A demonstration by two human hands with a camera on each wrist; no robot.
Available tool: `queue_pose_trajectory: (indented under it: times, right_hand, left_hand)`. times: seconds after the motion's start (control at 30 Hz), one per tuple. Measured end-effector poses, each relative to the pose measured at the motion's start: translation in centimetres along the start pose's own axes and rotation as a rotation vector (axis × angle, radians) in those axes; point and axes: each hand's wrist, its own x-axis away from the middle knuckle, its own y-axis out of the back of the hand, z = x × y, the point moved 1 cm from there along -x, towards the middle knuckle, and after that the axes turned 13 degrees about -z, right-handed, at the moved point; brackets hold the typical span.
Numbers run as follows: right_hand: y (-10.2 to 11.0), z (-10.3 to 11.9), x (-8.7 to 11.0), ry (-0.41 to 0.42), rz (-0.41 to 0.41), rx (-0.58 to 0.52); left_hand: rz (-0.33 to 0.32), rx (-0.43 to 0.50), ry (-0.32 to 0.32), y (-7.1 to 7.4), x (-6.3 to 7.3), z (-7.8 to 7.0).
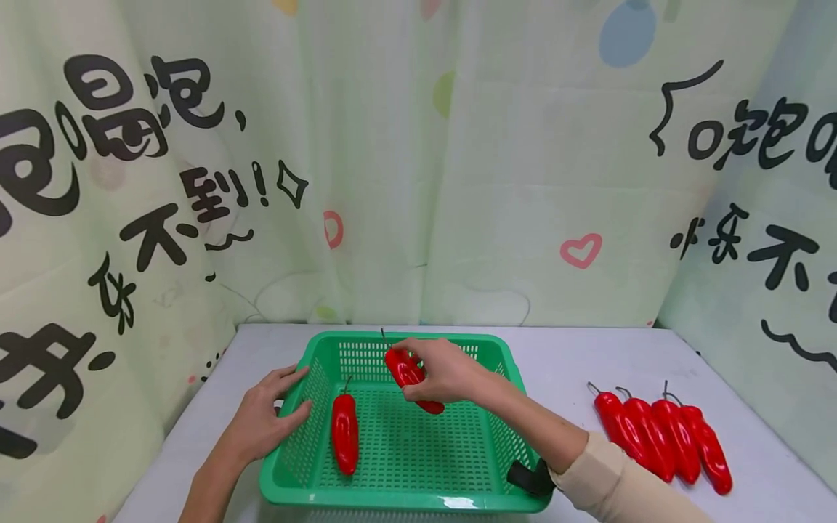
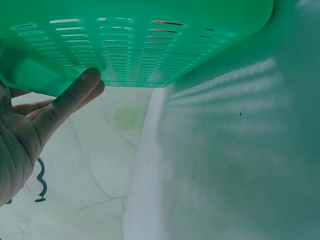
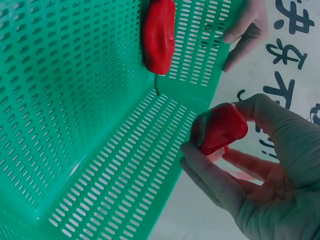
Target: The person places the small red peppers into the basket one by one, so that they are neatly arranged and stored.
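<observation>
My right hand (image 1: 447,370) pinches a red chili pepper (image 1: 407,369) between thumb and fingers, over the far half of a green plastic basket (image 1: 405,501). Tilted, the pepper has its thin stem toward the back wall; in the right wrist view the blunt end of this pepper (image 3: 225,127) faces the camera. A second red chili pepper (image 1: 344,434) lies inside the basket on the left, stem pointing away. At the basket's left side my left hand (image 1: 264,415) rests with fingers and thumb extended against it. The left wrist view shows the fingers (image 2: 67,102) along the slotted outer wall.
Several more red chili peppers (image 1: 676,439) lie side by side on the white table (image 1: 549,363), right of the basket. A black strap (image 1: 531,478) is at the right wrist, by the basket's near right corner. Printed curtains (image 1: 490,181) hang behind and beside the table.
</observation>
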Motion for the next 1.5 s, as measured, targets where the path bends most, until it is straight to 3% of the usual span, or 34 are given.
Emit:
queue_pose_trajectory:
  times: [0.53, 0.77, 1.5]
  right_hand:
    - [-3.5, -0.1, -1.1, -0.042, 0.118, 0.041]
    - [-4.8, -0.6, -1.1, -0.021, 0.148, 0.074]
    - [-6.6, -0.9, -1.5, -0.017, 0.204, 0.102]
  left_hand:
    - [-0.001, 0.014, 0.019, 0.1, 0.4, 0.1]
    - [0.011, 0.015, 0.035, 0.1, 0.5, -0.1]
    - [0.001, 0.001, 0.013, 0.1, 0.1, -0.1]
